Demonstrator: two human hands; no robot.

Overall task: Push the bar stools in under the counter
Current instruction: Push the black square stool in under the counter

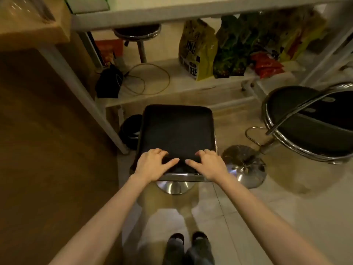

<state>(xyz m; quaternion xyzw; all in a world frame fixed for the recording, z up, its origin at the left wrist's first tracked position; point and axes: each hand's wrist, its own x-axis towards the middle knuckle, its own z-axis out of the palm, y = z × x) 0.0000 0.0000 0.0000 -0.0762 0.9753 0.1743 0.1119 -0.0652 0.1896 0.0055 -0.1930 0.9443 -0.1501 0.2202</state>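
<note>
Now my left hand [152, 165] & right hand [208, 164] grip the near edge of the square stool [177, 129] — fingers curled over it, tabletop [172, 16] just ahead.

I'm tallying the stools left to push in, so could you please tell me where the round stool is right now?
In the head view, the round stool stands at the right edge, out from under the counter, right of the square stool that both hands hold.

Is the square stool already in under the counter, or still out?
Still out. The square stool stands on the floor in front of the counter, whole seat visible.
</note>
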